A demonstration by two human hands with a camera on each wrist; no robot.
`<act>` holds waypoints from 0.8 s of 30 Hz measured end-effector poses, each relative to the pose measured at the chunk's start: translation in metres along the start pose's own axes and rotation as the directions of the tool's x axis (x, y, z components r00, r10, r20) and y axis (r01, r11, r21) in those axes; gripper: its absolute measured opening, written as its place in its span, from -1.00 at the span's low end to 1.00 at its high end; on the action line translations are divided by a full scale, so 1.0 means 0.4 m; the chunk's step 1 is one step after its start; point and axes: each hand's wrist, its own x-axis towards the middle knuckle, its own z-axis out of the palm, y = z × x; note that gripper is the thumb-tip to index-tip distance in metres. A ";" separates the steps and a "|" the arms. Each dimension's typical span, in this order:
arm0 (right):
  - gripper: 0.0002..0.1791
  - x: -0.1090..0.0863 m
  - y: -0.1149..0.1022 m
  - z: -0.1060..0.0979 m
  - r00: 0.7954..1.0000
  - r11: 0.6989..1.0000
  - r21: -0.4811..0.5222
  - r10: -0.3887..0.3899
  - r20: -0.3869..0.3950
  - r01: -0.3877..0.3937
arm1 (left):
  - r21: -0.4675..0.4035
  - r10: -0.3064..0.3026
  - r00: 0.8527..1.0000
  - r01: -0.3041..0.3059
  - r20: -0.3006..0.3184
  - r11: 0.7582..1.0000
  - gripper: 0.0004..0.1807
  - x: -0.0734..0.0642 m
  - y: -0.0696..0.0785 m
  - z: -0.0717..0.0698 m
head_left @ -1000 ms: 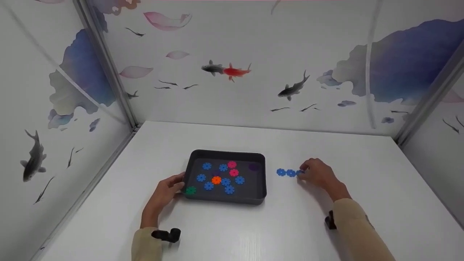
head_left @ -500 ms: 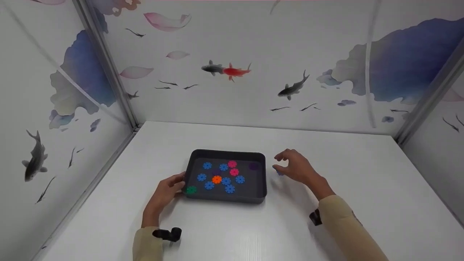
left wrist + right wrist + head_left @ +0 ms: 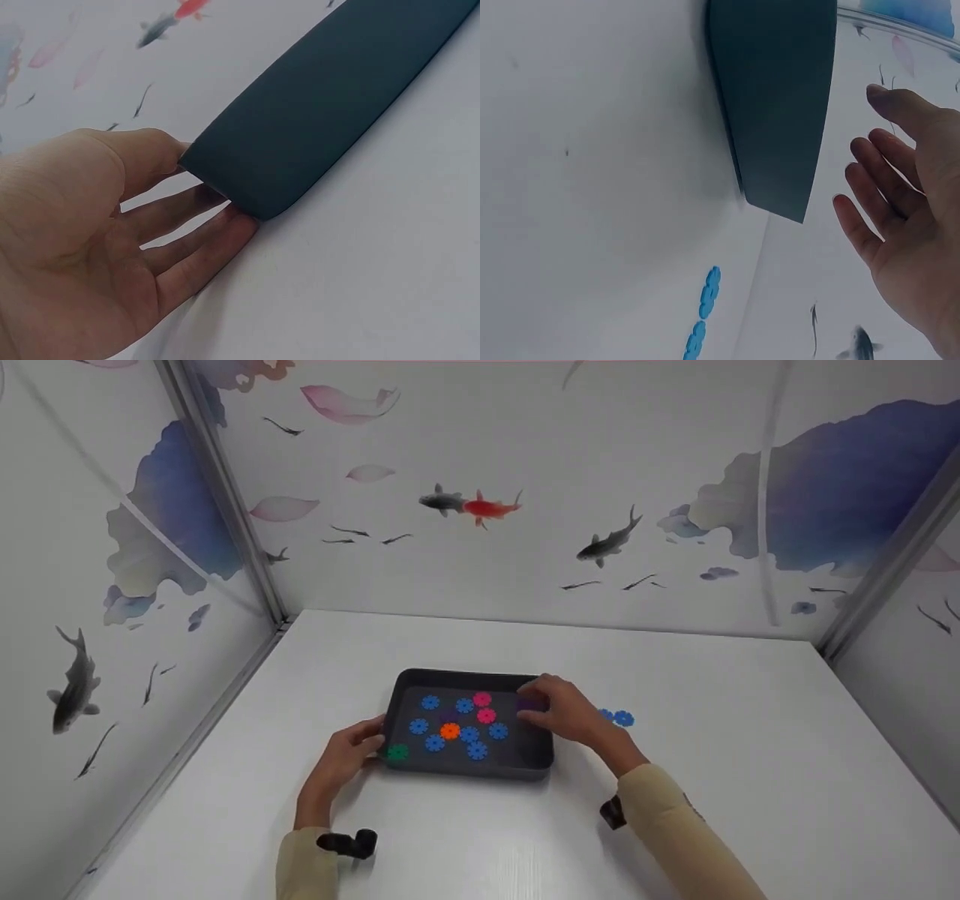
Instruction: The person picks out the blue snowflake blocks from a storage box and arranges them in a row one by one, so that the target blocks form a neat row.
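A dark grey tray (image 3: 465, 774) holds several flower-shaped plastic discs: blue discs (image 3: 477, 750), two pink discs (image 3: 486, 715), an orange disc (image 3: 449, 730) and a green disc (image 3: 397, 751). My left hand (image 3: 341, 757) holds the tray's left side, thumb at the rim and fingers lower on the outer wall. Over the tray's right edge reaches my right hand (image 3: 566, 709), its fingers loosely bent; the right wrist view shows nothing in them. A purple disc (image 3: 529, 703) lies by those fingertips, partly covered.
Two blue flower discs (image 3: 624, 718) show on the white table (image 3: 480, 840) right of the tray, partly behind the right hand. Walls printed with fish surround the table at the back and sides. A black wrist camera (image 3: 352, 844) sits on each sleeve.
My right hand has moved left, from the row of blue discs on the table to above the tray's right edge. The left hand and tray have stayed put.
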 end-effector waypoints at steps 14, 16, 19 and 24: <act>-0.54 0.026 -0.023 0.083 0.994 0.996 0.014 0.090 0.056 -0.091 | 0.004 0.010 1.000 -0.010 -0.001 1.000 -0.49 -0.004 0.007 0.002; -0.53 0.027 -0.024 0.091 0.993 0.995 0.004 0.104 0.063 -0.104 | 0.001 0.007 1.000 -0.007 0.002 1.000 -0.49 -0.002 0.007 0.003; -0.55 0.028 -0.022 0.100 0.991 0.993 -0.011 0.118 0.070 -0.118 | 0.007 0.007 1.000 -0.007 0.002 1.000 -0.49 -0.002 0.008 0.003; -0.54 0.031 -0.015 0.113 0.988 0.990 -0.043 0.136 0.067 -0.134 | 0.006 0.002 1.000 -0.002 0.002 1.000 -0.49 -0.005 0.011 0.004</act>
